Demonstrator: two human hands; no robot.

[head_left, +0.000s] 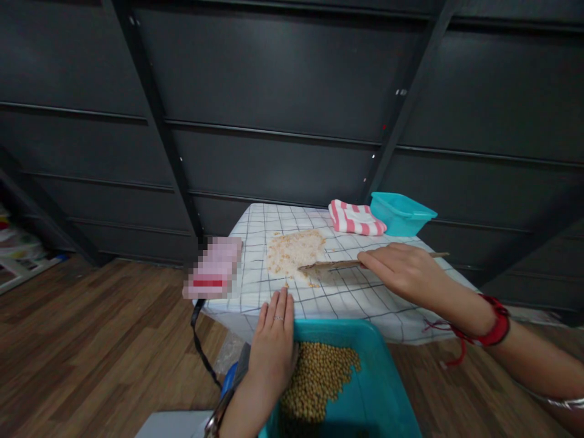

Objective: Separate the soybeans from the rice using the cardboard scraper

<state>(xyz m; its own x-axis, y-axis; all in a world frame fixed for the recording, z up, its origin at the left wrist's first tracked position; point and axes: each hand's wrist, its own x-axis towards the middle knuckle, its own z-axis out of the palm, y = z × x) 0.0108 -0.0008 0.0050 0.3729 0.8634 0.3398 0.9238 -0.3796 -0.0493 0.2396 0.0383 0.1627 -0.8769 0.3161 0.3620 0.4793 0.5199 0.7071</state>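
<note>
My right hand (401, 271) grips a thin, flat brown piece of cardboard (335, 265), seen nearly edge-on. Its far end meets the right side of a spread pile of pale grains (296, 250) with yellowish bits in it, on a checked white cloth (255, 228). My left hand (276, 331) lies with fingers stretched out, fingertips on the cloth at the table's near edge, holding nothing. Below it, partly hidden by the hand and wrist, a teal tub (387, 377) contains many tan, round beans (319, 371), heaped toward its left side.
At the table's back right are a folded pink-and-white striped towel (356, 218) and a smaller teal bin (396, 213). A blurred-out pink item (219, 264) lies on the left edge, with a black strap (198, 340) hanging below. A dark panelled wall (274, 91) stands behind.
</note>
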